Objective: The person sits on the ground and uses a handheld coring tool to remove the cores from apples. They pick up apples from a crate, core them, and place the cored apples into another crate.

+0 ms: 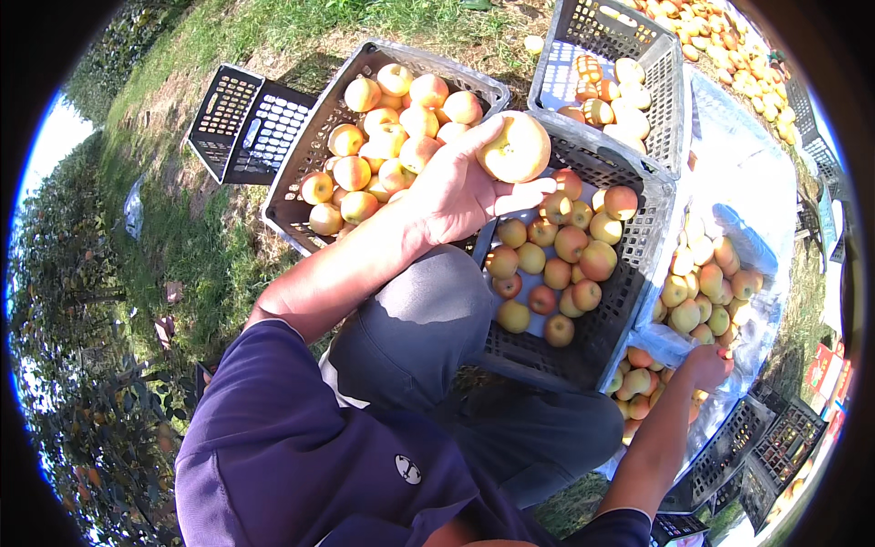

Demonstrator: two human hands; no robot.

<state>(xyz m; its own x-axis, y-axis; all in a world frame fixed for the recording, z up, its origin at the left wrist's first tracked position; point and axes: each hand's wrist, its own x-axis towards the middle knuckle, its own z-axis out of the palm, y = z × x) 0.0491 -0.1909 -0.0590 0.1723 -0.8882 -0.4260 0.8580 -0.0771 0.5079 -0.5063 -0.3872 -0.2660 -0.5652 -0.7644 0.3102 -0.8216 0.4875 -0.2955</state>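
Note:
My left hand (461,195) holds a large yellow-red apple (514,147) between thumb and fingers, above the adjoining rims of the black plastic crates. Red and yellow apples (557,273) lie in the crate (526,369) before my knees. Farther left, another crate (284,225) holds many paler apples (386,140). At the right, my right hand (707,368) reaches to a heap of apples (704,294) on a pale plastic sheet (731,164). Its fingers are curled beside a small patch of red; what they grip, if anything, is hidden.
A third crate (601,137) with apples stands at the top, touching the near crate. A black crate (256,130) lies on the grass at the left. More crates (724,444) are at the lower right. Loose apples (738,61) cover the ground at the upper right. Leafy trees (68,308) line the left.

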